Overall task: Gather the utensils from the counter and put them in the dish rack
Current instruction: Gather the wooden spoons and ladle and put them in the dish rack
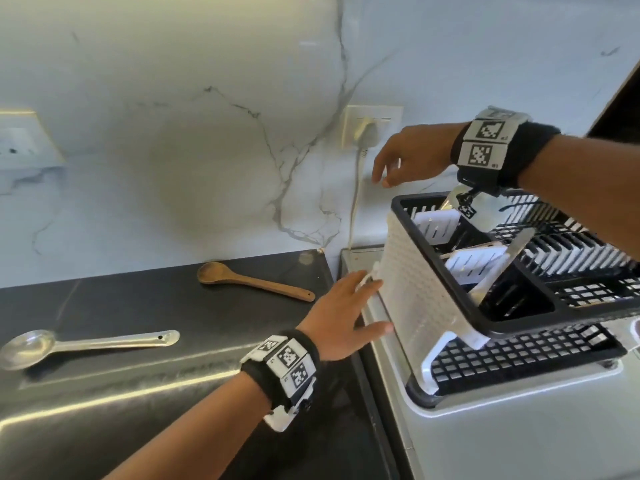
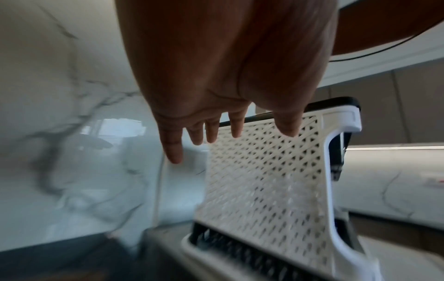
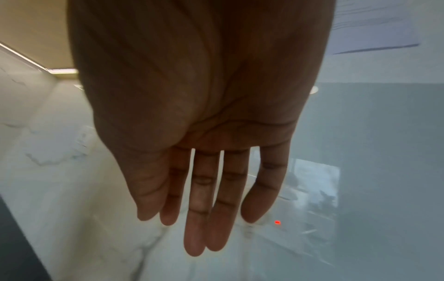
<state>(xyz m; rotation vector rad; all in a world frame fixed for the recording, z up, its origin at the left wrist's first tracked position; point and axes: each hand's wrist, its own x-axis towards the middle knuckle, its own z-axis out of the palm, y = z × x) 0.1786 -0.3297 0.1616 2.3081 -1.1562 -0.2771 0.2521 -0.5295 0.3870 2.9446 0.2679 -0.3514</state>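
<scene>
A wooden spoon (image 1: 252,280) lies on the dark counter (image 1: 121,375) near the back wall. A steel spoon (image 1: 83,342) lies further left near the front. The black and white dish rack (image 1: 433,306) stands on the right, with a utensil handle (image 1: 519,245) sticking up from its compartment. My left hand (image 1: 349,306) is open, fingers straight, against the rack's white perforated side (image 2: 264,180). My right hand (image 1: 408,157) hovers open above the rack's back left corner, holding nothing; the right wrist view shows its straight fingers (image 3: 206,199).
A white plug and cable (image 1: 363,140) hang on the marble wall behind the rack. The rack sits on a white drain tray (image 1: 519,410). A wall socket (image 1: 24,143) is at far left.
</scene>
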